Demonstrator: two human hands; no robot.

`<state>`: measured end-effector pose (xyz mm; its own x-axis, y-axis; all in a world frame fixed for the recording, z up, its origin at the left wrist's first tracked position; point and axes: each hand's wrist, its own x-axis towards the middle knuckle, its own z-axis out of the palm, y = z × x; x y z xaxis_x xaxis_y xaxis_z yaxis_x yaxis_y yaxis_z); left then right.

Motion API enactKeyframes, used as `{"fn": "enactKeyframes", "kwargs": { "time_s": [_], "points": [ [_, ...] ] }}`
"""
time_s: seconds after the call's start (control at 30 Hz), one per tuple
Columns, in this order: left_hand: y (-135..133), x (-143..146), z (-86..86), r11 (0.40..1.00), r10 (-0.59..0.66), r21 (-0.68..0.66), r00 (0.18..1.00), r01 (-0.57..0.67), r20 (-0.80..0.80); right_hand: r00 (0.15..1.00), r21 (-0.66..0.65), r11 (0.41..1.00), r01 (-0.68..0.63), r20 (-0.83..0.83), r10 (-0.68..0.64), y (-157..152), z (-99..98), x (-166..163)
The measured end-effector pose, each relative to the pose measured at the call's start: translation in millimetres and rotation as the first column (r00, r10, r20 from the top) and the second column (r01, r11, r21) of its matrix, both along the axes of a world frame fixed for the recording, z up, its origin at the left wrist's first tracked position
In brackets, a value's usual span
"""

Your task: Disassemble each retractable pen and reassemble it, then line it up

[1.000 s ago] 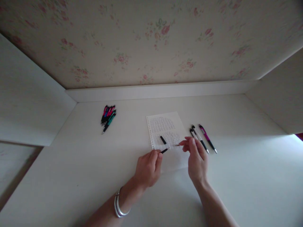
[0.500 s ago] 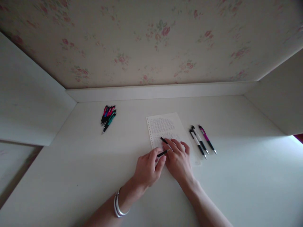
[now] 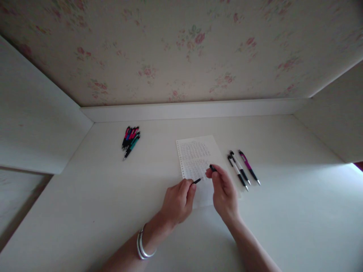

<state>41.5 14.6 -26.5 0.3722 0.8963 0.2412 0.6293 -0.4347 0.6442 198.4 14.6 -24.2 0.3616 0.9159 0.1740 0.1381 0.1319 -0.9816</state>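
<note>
Up from the handwritten loose-leaf sheet [image 3: 188, 156], where it lay a moment ago, the short black tube [image 3: 213, 168] now sits in my right hand [image 3: 226, 194], pinched between thumb and fingers. With my left hand [image 3: 177, 201] I grip a slim black pen part [image 3: 196, 181], its thin tip pointing toward my right hand over the sheet. Two white-and-black pens [image 3: 238, 172] and a purple-and-black pen [image 3: 248, 166] lie to the right on the white surface [image 3: 113, 207].
</note>
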Motion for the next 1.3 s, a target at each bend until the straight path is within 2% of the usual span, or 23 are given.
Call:
{"fn": "enactKeyframes", "kwargs": {
  "time_s": [0.13,0.23,0.4,0.67,0.87,1.0,1.17,1.3],
  "points": [
    [0.8,1.1,2.5,1.0,0.006,-0.014,1.0,-0.005,0.014,0.941,0.012,0.999,-0.03,-0.336,0.032,2.0,6.1,-0.6],
    [1.2,1.8,3.9,1.0,0.006,-0.025,1.0,-0.006,0.015,0.883,-0.034,0.996,-0.086,-0.465,0.06,1.4,9.8,0.8],
    [0.5,1.9,4.9,1.0,0.004,-0.031,1.0,-0.004,0.002,0.833,-0.091,0.976,-0.198,-0.541,0.119,-2.0,9.7,0.2],
    [0.2,2.6,6.3,0.999,0.003,-0.033,1.0,-0.003,0.012,0.801,-0.091,0.958,-0.271,-0.573,0.173,-4.7,5.1,-1.6],
    [0.6,3.3,6.2,0.999,0.008,-0.048,1.0,-0.006,0.025,0.793,-0.101,0.942,-0.321,-0.573,0.209,-5.8,8.7,-4.1],
    [0.0,2.0,6.5,0.997,-0.014,-0.07,0.996,0.02,0.09,0.791,-0.109,0.914,-0.39,-0.548,0.272,-6.8,8.9,-8.5],
    [-1.3,0.1,5.5,0.995,0.041,-0.093,0.985,-0.025,0.165,0.855,-0.169,0.864,-0.475,-0.322,0.407,-6.4,12.5,-5.4],
    [-1.2,-0.7,4.1,0.996,0.045,-0.087,0.983,-0.029,0.179,0.86,-0.16,0.845,-0.51,-0.095,0.501,-6.8,19.4,3.0]
  ]
}}
